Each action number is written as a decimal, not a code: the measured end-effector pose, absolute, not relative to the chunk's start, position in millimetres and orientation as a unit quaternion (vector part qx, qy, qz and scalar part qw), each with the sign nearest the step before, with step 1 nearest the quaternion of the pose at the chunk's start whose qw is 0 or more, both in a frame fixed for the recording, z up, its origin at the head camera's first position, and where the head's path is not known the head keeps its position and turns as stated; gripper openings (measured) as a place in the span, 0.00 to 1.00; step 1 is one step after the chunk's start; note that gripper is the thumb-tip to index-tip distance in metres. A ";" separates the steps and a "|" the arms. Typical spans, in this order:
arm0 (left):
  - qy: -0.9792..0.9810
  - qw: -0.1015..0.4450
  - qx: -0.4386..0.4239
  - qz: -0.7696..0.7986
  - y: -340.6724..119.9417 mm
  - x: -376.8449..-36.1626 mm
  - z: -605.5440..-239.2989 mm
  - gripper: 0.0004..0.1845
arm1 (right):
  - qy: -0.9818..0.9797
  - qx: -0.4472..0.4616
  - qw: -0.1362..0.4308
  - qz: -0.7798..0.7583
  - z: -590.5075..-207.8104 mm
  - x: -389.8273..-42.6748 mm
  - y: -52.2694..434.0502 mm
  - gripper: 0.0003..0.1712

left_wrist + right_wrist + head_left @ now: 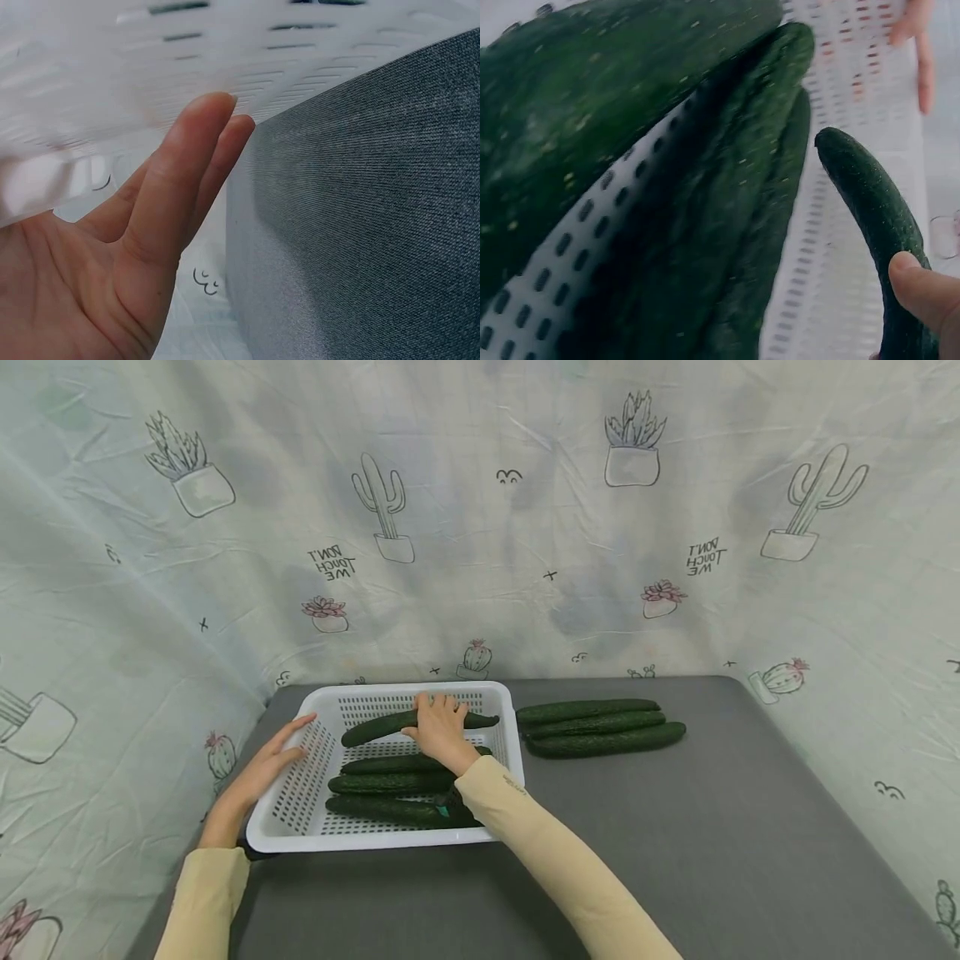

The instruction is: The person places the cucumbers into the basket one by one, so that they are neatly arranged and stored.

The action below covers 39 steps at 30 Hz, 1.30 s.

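nearest the camera are two pale yellow sleeves, the right sleeve (558, 852) reaching in from the lower edge and the left sleeve (202, 893) at the lower left. of the two hands, the right hand (441, 727) is curled over a slightly curved cucumber (378, 727), gripping it near its middle with the thumb on the near side and both ends free. this cucumber is within the far part of a white slotted basket (375, 842); i cannot tell whether it touches the basket floor. the left hand (258, 777) is spread, its fingers straight and touching the basket's left side, with no cucumber in it.

nearer the front of the basket, three more cucumbers (390, 783) lie roughly parallel, their right ends partly hidden by the right arm. just beside the basket's right side, another three cucumbers (600, 727) lie close together on the dark grey bench (712, 852). behind hangs a pale curtain (480, 527) printed with potted cacti and succulents.
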State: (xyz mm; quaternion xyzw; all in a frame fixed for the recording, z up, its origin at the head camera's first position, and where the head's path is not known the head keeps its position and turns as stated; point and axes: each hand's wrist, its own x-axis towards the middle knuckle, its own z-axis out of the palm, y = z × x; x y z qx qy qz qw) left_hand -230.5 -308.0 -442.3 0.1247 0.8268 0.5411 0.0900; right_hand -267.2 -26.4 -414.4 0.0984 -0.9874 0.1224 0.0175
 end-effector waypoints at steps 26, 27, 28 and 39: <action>0.823 0.101 0.111 0.548 -306.9 -229.6 -442.6 0.31 | -0.990 0.106 -0.044 0.080 -438.5 -268.9 -22.4 0.21; 0.823 0.101 0.109 0.548 -306.7 -229.9 -442.4 0.31 | -0.990 0.107 -0.045 0.077 -438.8 -268.9 -22.1 0.21; 0.824 0.101 0.108 0.546 -306.6 -230.3 -442.5 0.31 | -0.990 0.108 -0.045 0.075 -439.1 -269.0 -21.9 0.21; 0.834 0.092 0.110 0.534 -307.6 -232.1 -444.9 0.30 | -0.988 0.116 -0.059 0.079 -439.4 -269.4 -20.9 0.18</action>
